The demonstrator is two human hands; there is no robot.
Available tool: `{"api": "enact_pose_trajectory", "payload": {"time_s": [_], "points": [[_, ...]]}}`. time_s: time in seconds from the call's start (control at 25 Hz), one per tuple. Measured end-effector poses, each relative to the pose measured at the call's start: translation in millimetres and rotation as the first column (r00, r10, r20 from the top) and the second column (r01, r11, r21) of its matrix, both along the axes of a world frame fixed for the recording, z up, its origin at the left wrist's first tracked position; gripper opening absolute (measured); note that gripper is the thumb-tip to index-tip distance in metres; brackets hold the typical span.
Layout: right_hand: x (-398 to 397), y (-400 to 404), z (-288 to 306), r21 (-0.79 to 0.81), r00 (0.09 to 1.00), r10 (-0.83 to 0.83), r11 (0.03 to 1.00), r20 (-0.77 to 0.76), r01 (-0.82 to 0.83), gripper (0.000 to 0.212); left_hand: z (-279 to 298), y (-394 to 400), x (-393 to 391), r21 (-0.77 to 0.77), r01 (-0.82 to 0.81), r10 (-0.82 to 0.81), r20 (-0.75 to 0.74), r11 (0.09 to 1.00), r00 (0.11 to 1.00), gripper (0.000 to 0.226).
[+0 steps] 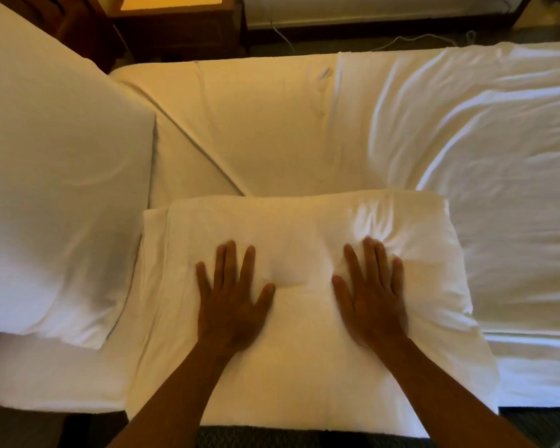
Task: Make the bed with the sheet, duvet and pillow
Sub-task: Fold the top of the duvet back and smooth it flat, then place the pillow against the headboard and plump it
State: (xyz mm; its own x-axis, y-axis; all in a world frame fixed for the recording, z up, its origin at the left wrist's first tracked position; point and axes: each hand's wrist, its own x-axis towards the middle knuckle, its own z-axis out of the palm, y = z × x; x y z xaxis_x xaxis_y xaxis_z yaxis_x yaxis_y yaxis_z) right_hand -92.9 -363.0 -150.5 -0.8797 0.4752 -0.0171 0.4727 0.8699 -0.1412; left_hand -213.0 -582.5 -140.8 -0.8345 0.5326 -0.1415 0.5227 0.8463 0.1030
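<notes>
A white pillow (304, 367) lies flat on the near edge of the bed, right in front of me. My left hand (232, 302) and my right hand (370, 297) both press palm-down on its top, fingers spread, holding nothing; the fabric dents under them. A second white pillow (55, 176) lies at the left, partly overlapping the bed's head end. The white sheet (256, 124) covers the mattress beyond the pillow. A wrinkled white duvet (492, 156) spreads over the right part of the bed.
A wooden bedside table (175, 24) with a lit top stands beyond the bed at the upper left. Another bed's edge (369, 14) and a white cable (417, 40) on the dark floor lie behind. Patterned carpet (272, 439) shows below the pillow.
</notes>
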Motion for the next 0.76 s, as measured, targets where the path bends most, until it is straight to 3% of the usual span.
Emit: {"api": "enact_pose_trajectory", "payload": {"time_s": [0.2, 0.24, 0.32, 0.4, 0.48, 0.56, 0.64, 0.68, 0.76], "points": [[-59, -2, 22, -0.180, 0.995, -0.018, 0.984, -0.102, -0.001, 0.063, 18, 0, -6, 0.028, -0.034, 0.031, 0.080, 0.999, 0.996, 0.070], [-81, -2, 29, -0.210, 0.993, 0.020, 0.977, -0.113, -0.044, 0.063, 19, -3, -9, 0.073, -0.081, 0.076, 0.065, 0.994, 0.995, 0.067], [-137, -6, 46, -0.291, 0.977, 0.163, 0.936, -0.137, -0.198, 0.062, 24, -22, -33, 0.225, -0.331, 0.338, 0.011, 0.916, 0.941, 0.066], [-195, -12, 62, -0.347, 0.938, 0.305, 0.873, -0.164, -0.344, 0.061, 34, -49, -67, 0.390, -0.613, 0.650, 0.050, 0.687, 0.759, 0.073], [-251, -29, 72, -0.387, 0.895, 0.411, 0.808, -0.173, -0.445, 0.061, 44, -88, -102, 0.525, -0.783, 0.864, 0.161, 0.334, 0.477, 0.084], [-292, -48, 74, -0.403, 0.864, 0.480, 0.768, -0.151, -0.498, 0.059, 52, -129, -127, 0.590, -0.801, 0.909, 0.381, -0.100, 0.168, 0.093], [-334, -78, 73, -0.440, 0.845, 0.527, 0.740, -0.092, -0.509, 0.053, 56, -174, -150, 0.598, -0.661, 0.832, 0.551, -0.453, -0.072, 0.106], [-354, -91, 73, -0.476, 0.857, 0.511, 0.738, -0.068, -0.478, 0.052, 55, -192, -161, 0.594, -0.584, 0.788, 0.601, -0.553, -0.135, 0.115], [-394, -119, 71, -0.518, 0.884, 0.463, 0.742, -0.063, -0.425, 0.051, 49, -222, -176, 0.596, -0.503, 0.751, 0.634, -0.626, -0.184, 0.130]]}}
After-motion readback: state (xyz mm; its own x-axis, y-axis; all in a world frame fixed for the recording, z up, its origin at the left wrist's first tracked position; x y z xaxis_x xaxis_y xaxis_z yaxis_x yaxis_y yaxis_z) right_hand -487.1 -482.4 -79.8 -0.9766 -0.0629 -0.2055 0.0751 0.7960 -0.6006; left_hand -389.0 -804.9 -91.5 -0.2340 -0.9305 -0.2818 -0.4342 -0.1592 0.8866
